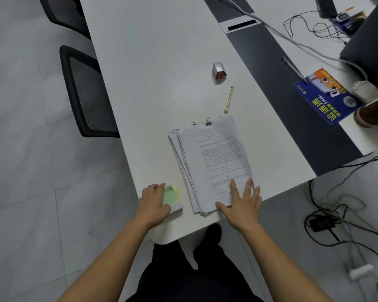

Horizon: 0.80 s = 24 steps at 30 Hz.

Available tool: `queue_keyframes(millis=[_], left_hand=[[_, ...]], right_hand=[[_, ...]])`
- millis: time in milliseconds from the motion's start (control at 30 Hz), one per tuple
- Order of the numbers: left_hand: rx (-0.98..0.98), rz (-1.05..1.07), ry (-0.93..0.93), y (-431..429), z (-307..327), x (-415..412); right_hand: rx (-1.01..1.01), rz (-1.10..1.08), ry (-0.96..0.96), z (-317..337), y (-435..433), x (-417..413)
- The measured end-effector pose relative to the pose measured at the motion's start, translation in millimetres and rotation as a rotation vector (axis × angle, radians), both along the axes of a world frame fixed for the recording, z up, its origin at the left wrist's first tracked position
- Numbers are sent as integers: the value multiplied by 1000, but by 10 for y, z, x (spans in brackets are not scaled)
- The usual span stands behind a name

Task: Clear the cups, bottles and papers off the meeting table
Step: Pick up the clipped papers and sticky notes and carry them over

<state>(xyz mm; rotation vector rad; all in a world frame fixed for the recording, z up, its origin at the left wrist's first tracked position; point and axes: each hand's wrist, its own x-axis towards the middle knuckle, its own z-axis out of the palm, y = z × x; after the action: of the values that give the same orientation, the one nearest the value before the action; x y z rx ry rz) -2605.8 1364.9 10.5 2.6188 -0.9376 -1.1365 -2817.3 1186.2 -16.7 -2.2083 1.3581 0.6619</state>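
Two hands work at the near edge of the table (151,62), one on each side of the stack (214,158) of printed papers. The left hand (154,203) is just left of the stack's near end, thumb and fingers curled round a green and yellow note pad (170,196), which still sits on the table. The right hand (242,205) lies flat with its fingers spread, pressing on the stack's near right corner.

The stack's long axis runs away from the person, tilted a little to the right, with its sheets fanned out along the left edge. Two clips (208,122) bind its far end. The near end is therefore the loose one, and it lies directly under the right hand, which looks the likelier hand to gather it.

Just beyond the stack's far right corner lies a pale yellow stick (228,99), perhaps a pen, and farther off a small silver and red object (219,70). Well to the stack's right, across the dark strip, a bottle (371,107) of brown liquid stands beside a blue card (323,94).
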Motion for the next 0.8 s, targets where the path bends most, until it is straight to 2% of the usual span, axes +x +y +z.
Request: queue_keyframes(millis=[100, 233, 333, 567, 667, 733, 800], left_hand=[[-25, -34, 22, 9, -83, -33], [-19, -194, -92, 3, -168, -86], [-34, -182, -128, -26, -178, -77], [61, -290, -106, -85, -142, 15], [-73, -74, 0, -33, 104, -22], [-302, 173, -18, 44, 382, -39], [-449, 411, -68, 197, 715, -50]], right_hand=[[64, 10, 19, 10, -43, -16], [85, 28, 36, 32, -74, -3], [81, 32, 42, 24, -60, -4], [116, 41, 57, 84, -104, -13], [104, -64, -65, 268, -152, 21], [57, -134, -252, 491, -127, 92], [83, -211, -506, 766, -31, 189]])
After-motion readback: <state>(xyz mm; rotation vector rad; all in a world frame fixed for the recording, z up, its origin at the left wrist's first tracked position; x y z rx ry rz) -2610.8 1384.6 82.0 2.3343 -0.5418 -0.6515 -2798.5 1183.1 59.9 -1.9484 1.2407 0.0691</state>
